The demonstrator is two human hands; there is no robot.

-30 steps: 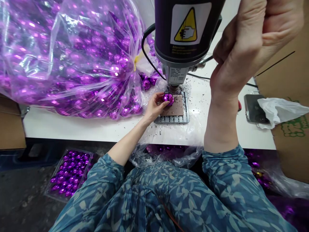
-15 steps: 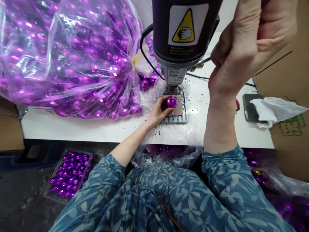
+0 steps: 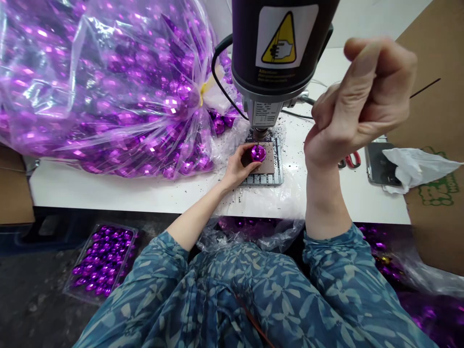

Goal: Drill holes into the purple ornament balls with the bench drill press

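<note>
- A purple ball [image 3: 258, 153] is pinched between the left hand [image 3: 237, 166]'s thumb and fingertips, so it looks like it's kept from spinning or rolling away.
- The ball is sat on a brown pad [image 3: 267, 165] on the slotted plate [image 3: 264, 178], right under the drill bit [image 3: 258, 140], which seems to be touching or nearly touching its top.
- The right hand [image 3: 357, 104] is curled shut around a thin lever [image 3: 307, 99] coming off the drill press [image 3: 281, 48]; the handle end itself is hidden in the fist.
- The left forearm is stretched out flat across the table [image 3: 108, 193], wrist low, probably to keep the ball steady.
- The right forearm is stood nearly upright, wrist bent, fist held up beside the machine head.
- Dark chips [image 3: 295, 145] are scattered around the plate.
- A big clear bag [image 3: 108, 87] of the same balls is parked just left of the plate, within easy reach; a tray [image 3: 101, 261] of more is down on the floor.
- Scissors [image 3: 350, 160] and a phone [image 3: 379, 164] are lying off to the right.
</note>
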